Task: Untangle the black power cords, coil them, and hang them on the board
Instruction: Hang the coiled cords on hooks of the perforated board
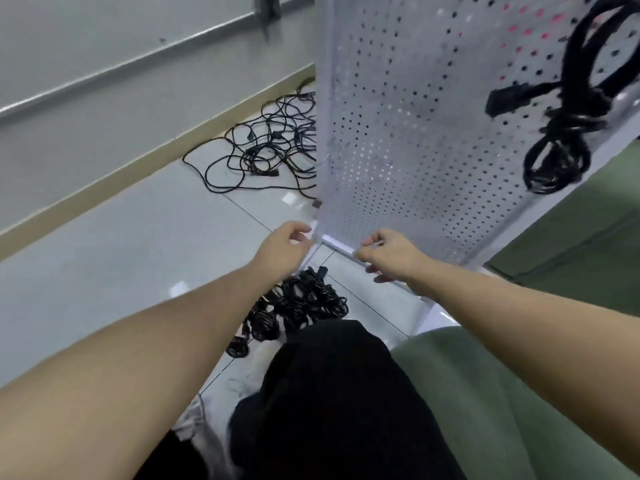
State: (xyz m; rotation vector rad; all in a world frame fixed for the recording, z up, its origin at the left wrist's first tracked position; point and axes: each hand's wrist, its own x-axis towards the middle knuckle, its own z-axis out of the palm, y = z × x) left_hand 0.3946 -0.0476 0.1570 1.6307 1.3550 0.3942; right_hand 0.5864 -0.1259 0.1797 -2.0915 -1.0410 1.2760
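Your forearms fill the bottom of the frame, reaching up toward the centre over a dark knee and a green cushion (502, 393) at lower right. Your left hand (282, 245) sits at the lower left corner of the board (408, 140), fingers curled loosely with the thumb and forefinger close together by that corner — whether they pinch the edge or only touch it, you cannot tell from here. Your right hand (388, 254) lies along the board's bottom edge, just right of centre, fingers half bent and resting against the white rail; its grip is neither spread wide nor clamped, and it holds no cord.

Below your left wrist, on the tiled floor (104, 271), lies a heap of coiled cords (294, 306), touching one another, between your forearm and your knee. A loose tangle (263, 147) of black cords sprawls on the floor at centre left, partly hidden behind the board's left edge and near the baseboard. At the upper right, one coiled cord (568, 126) hangs on the board — its plug sticks out to the left.
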